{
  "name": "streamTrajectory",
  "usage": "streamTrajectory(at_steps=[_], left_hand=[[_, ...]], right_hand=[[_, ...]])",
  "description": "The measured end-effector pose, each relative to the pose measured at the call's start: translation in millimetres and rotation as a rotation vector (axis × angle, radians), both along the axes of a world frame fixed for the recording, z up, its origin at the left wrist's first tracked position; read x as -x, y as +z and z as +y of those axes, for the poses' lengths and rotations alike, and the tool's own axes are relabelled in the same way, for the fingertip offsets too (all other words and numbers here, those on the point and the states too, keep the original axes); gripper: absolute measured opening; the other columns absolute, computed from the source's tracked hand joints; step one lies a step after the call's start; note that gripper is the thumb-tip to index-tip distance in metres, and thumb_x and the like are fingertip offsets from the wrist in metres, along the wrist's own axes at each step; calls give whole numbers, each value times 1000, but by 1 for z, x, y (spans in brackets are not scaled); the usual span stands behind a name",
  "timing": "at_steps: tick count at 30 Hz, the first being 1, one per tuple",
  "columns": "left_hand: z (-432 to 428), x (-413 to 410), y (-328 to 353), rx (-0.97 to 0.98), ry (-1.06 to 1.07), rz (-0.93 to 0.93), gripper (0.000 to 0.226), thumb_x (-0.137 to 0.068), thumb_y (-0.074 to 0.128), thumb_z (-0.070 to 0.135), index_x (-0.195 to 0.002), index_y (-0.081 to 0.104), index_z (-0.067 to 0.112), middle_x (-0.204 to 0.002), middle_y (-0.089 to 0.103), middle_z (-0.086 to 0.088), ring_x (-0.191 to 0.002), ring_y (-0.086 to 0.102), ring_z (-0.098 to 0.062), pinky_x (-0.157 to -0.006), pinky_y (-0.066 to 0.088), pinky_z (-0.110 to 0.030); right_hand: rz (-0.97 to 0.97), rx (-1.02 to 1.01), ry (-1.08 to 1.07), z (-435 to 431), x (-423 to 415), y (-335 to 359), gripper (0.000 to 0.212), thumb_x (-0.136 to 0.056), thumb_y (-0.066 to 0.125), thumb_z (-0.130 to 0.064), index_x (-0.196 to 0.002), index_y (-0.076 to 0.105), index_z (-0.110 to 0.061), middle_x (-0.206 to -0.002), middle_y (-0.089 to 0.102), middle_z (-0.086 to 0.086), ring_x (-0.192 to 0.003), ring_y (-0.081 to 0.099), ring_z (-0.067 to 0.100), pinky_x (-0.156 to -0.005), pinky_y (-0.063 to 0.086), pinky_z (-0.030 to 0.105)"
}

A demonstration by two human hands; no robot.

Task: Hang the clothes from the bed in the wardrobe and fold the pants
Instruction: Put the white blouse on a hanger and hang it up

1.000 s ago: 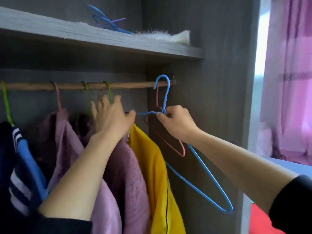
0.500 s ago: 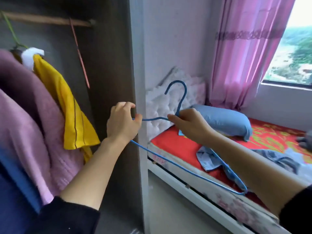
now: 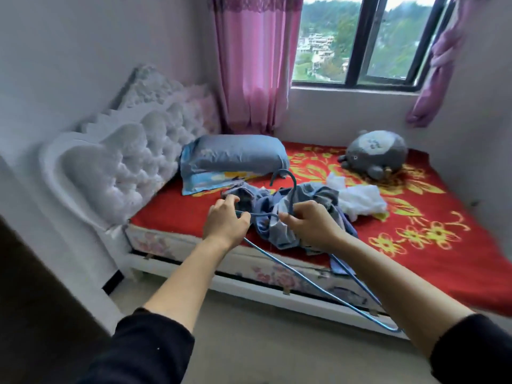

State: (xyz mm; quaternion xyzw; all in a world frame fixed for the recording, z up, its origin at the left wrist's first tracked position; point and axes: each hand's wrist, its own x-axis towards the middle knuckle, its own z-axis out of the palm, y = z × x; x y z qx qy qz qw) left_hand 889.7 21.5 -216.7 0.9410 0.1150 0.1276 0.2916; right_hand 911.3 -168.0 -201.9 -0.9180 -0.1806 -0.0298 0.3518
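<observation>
A bed with a red, yellow-flowered blanket (image 3: 415, 245) filled the middle and right of the frame, its far right end cut off by the edge. A white tufted headboard (image 3: 124, 162) stood at the left, with a pink curtain (image 3: 249, 65) hanging at upper centre. A pale blue pillow (image 3: 232, 155) lay at the head end and a grey round plush toy (image 3: 376, 151) near the far wall. At mid-frame a crumpled heap of grey-blue clothes (image 3: 318, 195) lay on the blanket, touching a rumpled white garment (image 3: 357, 200) on its right. The heap was partly hidden behind the hands, and which piece was the pants could not be told. A thin blue wire hanger (image 3: 293, 192) was held in front of the heap, hook upward, its lower right corner passing behind the right forearm. The left grip (image 3: 225, 223) had its fingers curled round the hanger's left shoulder. The right grip (image 3: 307, 225) pinched the wire at the base of the hook.
</observation>
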Motion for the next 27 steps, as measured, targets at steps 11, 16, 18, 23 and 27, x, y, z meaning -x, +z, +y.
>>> streamTrajectory(at_steps=[11,16,18,23,27], left_hand=[[-121,-199,-83,-9,-347,243,47,-89,51,29,-134,45,16,-132,52,-12,-123,45,-31,-96,41,-40],[-170,-265,-112,-57,-478,350,51,-92,50,30,-138,39,12,-137,47,-14,-128,40,-31,-102,37,-40],[-194,-290,-121,-76,-529,374,51,-92,50,29,-138,39,11,-137,46,-15,-127,41,-32,-102,35,-38],[-263,-354,-152,-96,-632,429,49,-90,49,28,-134,40,11,-132,47,-16,-123,43,-33,-102,36,-38],[-316,-412,-181,-104,-658,503,46,-89,49,24,-132,41,9,-131,46,-18,-120,43,-36,-102,34,-38]], right_hand=[[253,88,-310,-118,-153,-83,43,-94,54,-27,-56,38,-16,-52,42,-1,-51,39,16,-56,29,32],[319,24,-442,-172,-200,-110,17,-95,50,-17,-96,66,-12,-80,66,5,-80,60,25,-74,47,34],[321,-34,-481,-193,-218,-115,23,-95,50,-12,-113,64,-14,-73,58,-10,-71,55,10,-68,43,23],[339,-125,-574,-250,-269,-136,26,-95,49,-8,-113,66,-15,-61,45,-20,-55,40,-6,-55,31,12],[406,-156,-626,-298,-328,-165,26,-95,49,-7,-112,67,-14,-61,45,-19,-49,44,-5,-57,34,14]])
